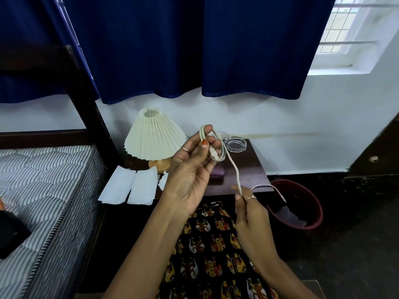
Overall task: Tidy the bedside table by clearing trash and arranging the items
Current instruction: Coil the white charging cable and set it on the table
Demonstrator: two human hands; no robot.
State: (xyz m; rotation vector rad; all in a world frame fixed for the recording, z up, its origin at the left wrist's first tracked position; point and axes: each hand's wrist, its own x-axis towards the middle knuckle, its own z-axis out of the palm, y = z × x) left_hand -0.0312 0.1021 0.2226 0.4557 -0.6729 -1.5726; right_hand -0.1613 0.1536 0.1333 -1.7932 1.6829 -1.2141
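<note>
The person stands over the dark wooden bedside table [248,169] with a cream-white charging cable [234,169] stretched between both hands. The left hand [192,169] is raised above the table, its fingers curled round a small coil of the cable with the plug end tucked against the palm; the right hand [248,203] sits lower, thumb and forefinger pinching the loose run, whose tail arcs off toward the maroon plastic bin [302,203] on the floor beside the table. I judge the cable to be partly wound, with the free length not yet gathered. Much looks left to do: white torn paper sheets [129,188] hang over the table's front left edge with small scraps [163,180] beside them, next to the pleated cream lamp [154,137]. A clear glass ashtray [236,145] and a drinking glass [222,137] stand at the back, and a small purple case [218,172] lies near the middle, partly hidden by the left hand.
</note>
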